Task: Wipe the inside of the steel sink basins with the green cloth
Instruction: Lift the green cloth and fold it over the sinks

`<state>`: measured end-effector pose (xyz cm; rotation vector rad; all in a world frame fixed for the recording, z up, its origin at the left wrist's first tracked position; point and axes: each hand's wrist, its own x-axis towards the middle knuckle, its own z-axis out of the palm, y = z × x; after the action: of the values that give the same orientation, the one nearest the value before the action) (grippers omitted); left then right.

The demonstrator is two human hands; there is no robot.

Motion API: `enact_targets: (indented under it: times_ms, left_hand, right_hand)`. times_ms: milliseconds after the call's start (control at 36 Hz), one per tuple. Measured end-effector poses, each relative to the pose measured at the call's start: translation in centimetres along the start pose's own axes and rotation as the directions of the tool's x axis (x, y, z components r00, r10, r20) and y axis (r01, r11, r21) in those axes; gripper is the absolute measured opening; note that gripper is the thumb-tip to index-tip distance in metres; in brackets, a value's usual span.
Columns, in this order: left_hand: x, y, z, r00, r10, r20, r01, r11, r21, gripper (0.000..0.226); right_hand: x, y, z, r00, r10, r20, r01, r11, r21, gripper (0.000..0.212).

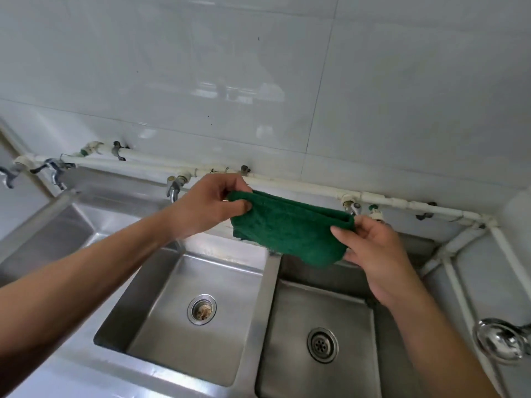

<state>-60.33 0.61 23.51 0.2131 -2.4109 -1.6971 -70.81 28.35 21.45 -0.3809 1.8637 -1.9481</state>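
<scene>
Above steel sink basins [267, 271], both hands' grip stretching folded green cloth [290, 228].

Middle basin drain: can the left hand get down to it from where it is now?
Probably yes. The left hand is up above the basins pinching one end of the green cloth, and nothing lies between it and the middle basin drain. The right hand holds the other end.

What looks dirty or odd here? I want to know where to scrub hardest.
The middle basin's drain strainer holds brownish residue, while the right basin's drain looks clean. The green cloth is held folded above the basins by the left hand and right hand.
</scene>
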Motion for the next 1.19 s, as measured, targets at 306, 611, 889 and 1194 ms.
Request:
enact_targets:
  times_ms: [306, 611, 889, 1194]
  left_hand:
    - [-5.6, 1.5, -3.2, 0.975, -0.206, -0.079, 0.212, 0.975, 0.065, 0.035]
    - [-17.8, 0.0, -7.0, 0.839, -0.305, -0.45, 0.101, 0.901, -0.422, 0.019]
    - [-29.8, -5.3, -7.0, 0.772, -0.527, -0.357, 0.178, 0.717, -0.674, 0.1]
    - [-40.7, -8.2, -10.5, 0.596, -0.374, -0.71, -0.251, 0.754, -0.608, 0.071]
  right_hand:
    - [1.8, 0.8, 5.0, 0.978, -0.155, 0.139, 0.172, 0.978, -0.12, 0.007]
    - [1.0, 2.1, 15.4, 0.859, -0.171, 0.483, 0.215, 0.976, -0.036, 0.011]
    - [-4.3, 1.3, 29.6, 0.627, -0.315, 0.713, 0.367, 0.926, 0.086, 0.005]
    - [-9.1, 1.4, 45.4, 0.376, -0.357, 0.855, 0.524, 0.843, 0.122, 0.012]
